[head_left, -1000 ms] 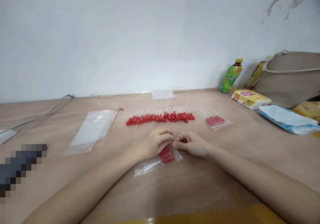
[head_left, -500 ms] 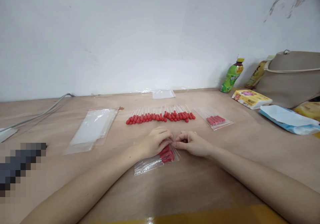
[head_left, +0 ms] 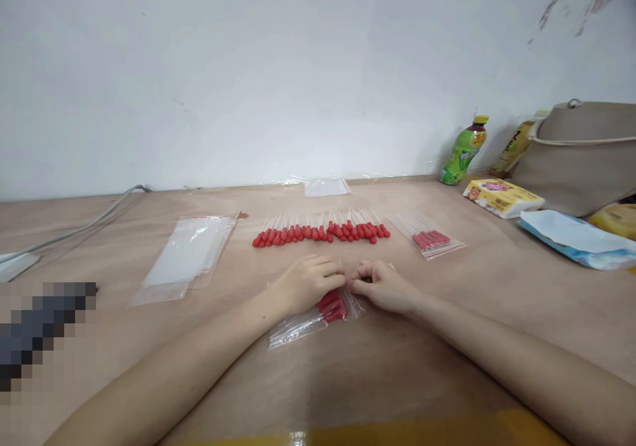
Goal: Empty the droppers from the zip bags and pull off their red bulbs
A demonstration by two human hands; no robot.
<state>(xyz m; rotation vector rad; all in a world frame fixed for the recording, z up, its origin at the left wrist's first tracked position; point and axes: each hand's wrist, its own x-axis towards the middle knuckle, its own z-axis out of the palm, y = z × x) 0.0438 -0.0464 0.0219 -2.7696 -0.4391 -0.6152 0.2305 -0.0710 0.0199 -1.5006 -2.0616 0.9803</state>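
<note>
A clear zip bag (head_left: 297, 330) with several red-tipped sticks inside lies in front of me, turned at a slant. My left hand (head_left: 311, 283) rests over the bag's upper part, fingers bent and closed on its plastic. Thumb and fingertips of my right hand (head_left: 382, 287) pinch the bag's right end, close beside the left fingertips. Part of the bag is hidden under the left hand. Just beyond the hands, white sticks with red bulb-shaped tips (head_left: 320, 232) lie in a row. To their right is another zip bag (head_left: 431, 238) holding red-tipped sticks.
Flat clear bags (head_left: 181, 254) are stacked at the left, and another bag (head_left: 326, 187) lies by the wall. A grey cable (head_left: 106, 211) runs at far left. At right stand a green bottle (head_left: 464, 151), a yellow tissue pack (head_left: 503, 197), a blue-white packet (head_left: 576, 239) and a beige handbag (head_left: 581, 158).
Both hands keep their hold on the bag. My left fingers have shifted slightly right along its edge, and the bag's right end is spread a little further. The view has shifted slightly.
</note>
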